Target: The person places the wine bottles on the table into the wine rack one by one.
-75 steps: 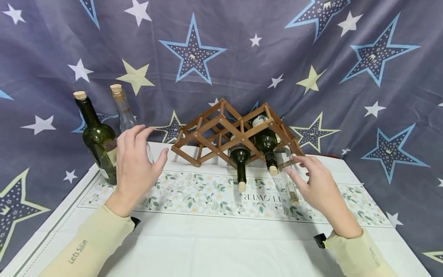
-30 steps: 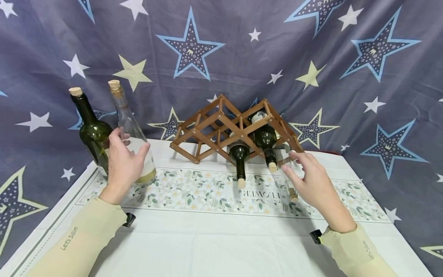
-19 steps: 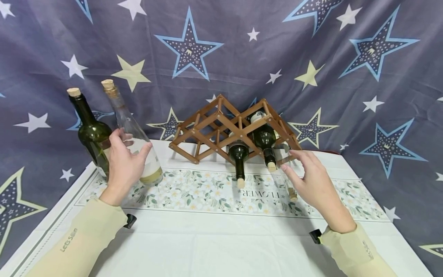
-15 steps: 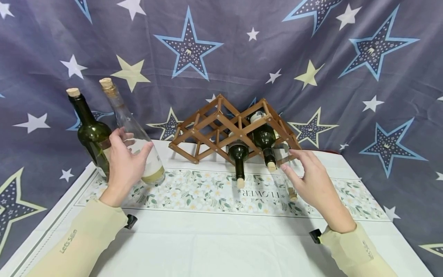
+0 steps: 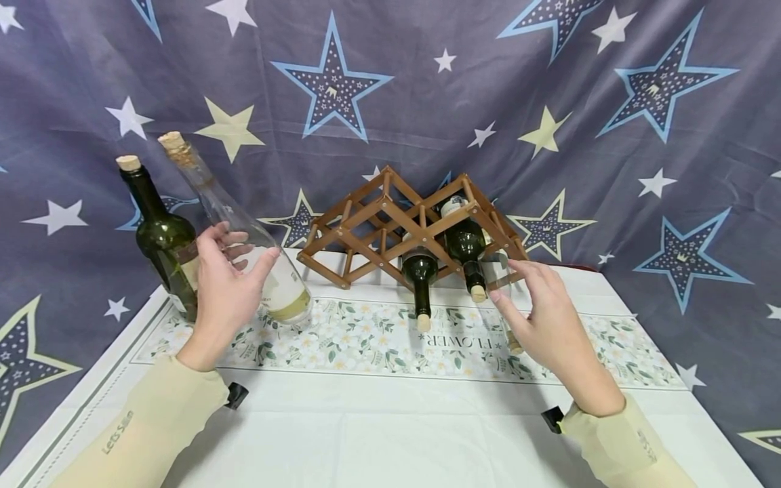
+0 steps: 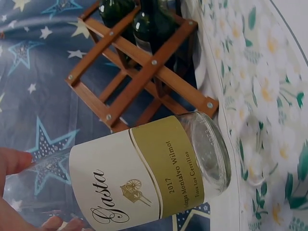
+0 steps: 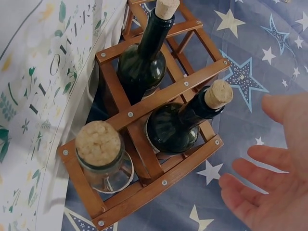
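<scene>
My left hand (image 5: 226, 288) grips a clear corked bottle (image 5: 283, 285) around its body, thumb on the near side. The bottle leans, cork up to the left and base to the right. Its white and olive label (image 6: 139, 178) shows in the left wrist view, with the base close to the floral cloth. My right hand (image 5: 549, 318) is held beside the right end of the wooden wine rack (image 5: 405, 220). In the right wrist view its fingers are loosely bent, apart from the bottles. A clear bottle (image 7: 98, 144) lies in the rack's end slot, partly hidden by that hand in the head view.
Two dark green corked bottles (image 5: 421, 278) lie in the rack, necks toward me. Another green bottle (image 5: 161, 237) stands at the left, just beyond my left hand. A floral runner (image 5: 366, 346) crosses the white table (image 5: 390, 434); a star-patterned curtain (image 5: 415, 122) hangs behind.
My left hand has closed around the clear bottle, which stood upright. The bottle has tilted, its base swinging right and its cork left. My right hand has shifted only slightly left.
</scene>
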Tool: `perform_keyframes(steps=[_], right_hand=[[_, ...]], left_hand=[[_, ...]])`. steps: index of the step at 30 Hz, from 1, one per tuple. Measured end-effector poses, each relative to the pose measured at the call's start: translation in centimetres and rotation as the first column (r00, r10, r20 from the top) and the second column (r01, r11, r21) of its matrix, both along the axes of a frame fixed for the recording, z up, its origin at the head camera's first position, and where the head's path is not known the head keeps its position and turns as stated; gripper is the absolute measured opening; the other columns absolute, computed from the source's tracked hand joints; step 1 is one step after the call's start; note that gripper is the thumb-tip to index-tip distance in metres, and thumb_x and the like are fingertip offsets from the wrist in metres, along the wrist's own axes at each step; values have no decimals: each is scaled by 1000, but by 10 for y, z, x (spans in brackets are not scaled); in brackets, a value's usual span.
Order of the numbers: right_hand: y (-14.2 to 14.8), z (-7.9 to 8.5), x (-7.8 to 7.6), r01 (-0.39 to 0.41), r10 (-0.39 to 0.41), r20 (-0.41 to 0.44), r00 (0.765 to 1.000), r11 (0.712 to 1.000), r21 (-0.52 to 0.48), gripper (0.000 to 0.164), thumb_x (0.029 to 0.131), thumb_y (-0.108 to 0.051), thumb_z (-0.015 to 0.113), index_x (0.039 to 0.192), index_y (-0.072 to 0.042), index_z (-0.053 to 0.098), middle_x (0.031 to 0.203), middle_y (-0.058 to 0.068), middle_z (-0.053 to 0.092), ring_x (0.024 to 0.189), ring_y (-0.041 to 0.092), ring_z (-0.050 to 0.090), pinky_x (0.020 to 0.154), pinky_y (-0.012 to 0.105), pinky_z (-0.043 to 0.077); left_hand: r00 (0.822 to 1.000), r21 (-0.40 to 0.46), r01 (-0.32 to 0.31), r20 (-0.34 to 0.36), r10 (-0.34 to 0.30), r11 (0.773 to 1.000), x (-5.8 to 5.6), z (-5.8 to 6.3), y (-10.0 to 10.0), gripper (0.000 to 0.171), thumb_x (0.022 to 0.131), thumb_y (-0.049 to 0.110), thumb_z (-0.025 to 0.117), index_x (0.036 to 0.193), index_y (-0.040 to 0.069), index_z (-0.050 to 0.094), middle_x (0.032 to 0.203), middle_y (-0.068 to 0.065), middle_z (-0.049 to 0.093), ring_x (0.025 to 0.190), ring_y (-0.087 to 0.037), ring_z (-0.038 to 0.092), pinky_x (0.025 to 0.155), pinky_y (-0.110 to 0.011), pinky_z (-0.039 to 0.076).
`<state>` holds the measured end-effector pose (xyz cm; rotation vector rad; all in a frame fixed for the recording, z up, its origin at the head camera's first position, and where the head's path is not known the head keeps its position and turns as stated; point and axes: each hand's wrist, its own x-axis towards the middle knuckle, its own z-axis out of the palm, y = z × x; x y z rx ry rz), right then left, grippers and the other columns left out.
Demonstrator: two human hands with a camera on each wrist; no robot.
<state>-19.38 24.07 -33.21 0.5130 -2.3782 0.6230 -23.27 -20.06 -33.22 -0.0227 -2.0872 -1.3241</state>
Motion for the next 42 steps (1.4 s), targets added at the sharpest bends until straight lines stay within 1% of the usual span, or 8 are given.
perform_keyframes(steps=[7, 12, 19, 23, 28, 32, 37, 42], right_hand=[[-6, 1, 3, -23, 23, -25, 999, 1000, 0, 57, 95, -33, 67, 142, -4, 52, 139, 14, 52, 129, 33, 44, 105, 50, 36], [-14, 0, 3, -58, 59, -66, 996, 998, 20, 60, 92, -31, 71, 142, -2, 52, 139, 14, 52, 129, 32, 44, 106, 48, 37], [-25, 1, 2, -97, 101, -101, 990, 994, 50, 62, 92, -32, 70, 143, -2, 51, 138, 13, 53, 129, 29, 45, 106, 46, 37], [-32, 2, 0, -114, 121, -108, 987, 991, 66, 64, 92, -35, 70, 144, -3, 50, 139, 11, 52, 130, 28, 44, 107, 45, 36], [-43, 3, -1, -141, 149, -101, 984, 987, 82, 69, 91, -39, 70, 146, -3, 47, 141, 12, 51, 130, 28, 45, 108, 44, 36], [-52, 3, -1, -156, 164, -87, 983, 984, 91, 72, 91, -42, 69, 147, -3, 46, 142, 11, 50, 130, 27, 45, 108, 43, 36], [-62, -1, -3, -181, 191, -89, 978, 977, 109, 75, 91, -43, 69, 148, -2, 44, 143, 12, 50, 132, 28, 43, 110, 41, 34], [-71, -4, -3, -168, 182, -84, 980, 974, 152, 77, 91, -47, 68, 148, -1, 42, 144, 14, 49, 134, 28, 42, 112, 41, 33]], left_hand=[[998, 53, 52, -19, -51, 997, 3, 2, 8, 78, 89, 29, 74, 148, 10, 27, 132, -9, 50, 116, -25, 56, 96, -37, 44], [996, 111, 84, -35, -80, 990, 5, 4, 14, 77, 88, 29, 75, 146, 12, 28, 129, -8, 51, 115, -24, 56, 96, -36, 45], [985, 204, 169, -75, -156, 964, 8, 6, 27, 74, 88, 23, 76, 143, 11, 29, 126, -3, 49, 115, -23, 55, 96, -34, 46], [978, 222, 202, -104, -183, 954, 8, 5, 37, 73, 88, 22, 76, 143, 8, 29, 124, -4, 49, 114, -24, 56, 95, -32, 47], [967, 280, 247, -130, -218, 928, 7, 4, 49, 69, 88, 16, 75, 141, 8, 30, 125, -10, 47, 113, -29, 54, 94, -31, 48], [963, 322, 262, -150, -224, 910, 6, 4, 58, 69, 88, 14, 75, 140, 6, 31, 125, -15, 47, 113, -30, 55, 94, -32, 48], [963, 344, 261, -155, -220, 902, 6, 6, 69, 70, 89, 16, 74, 141, 3, 29, 126, -16, 49, 110, -26, 56, 95, -32, 48], [959, 374, 276, -167, -228, 886, 6, 6, 78, 69, 90, 16, 73, 142, 2, 29, 126, -17, 49, 109, -25, 57, 93, -30, 48]])
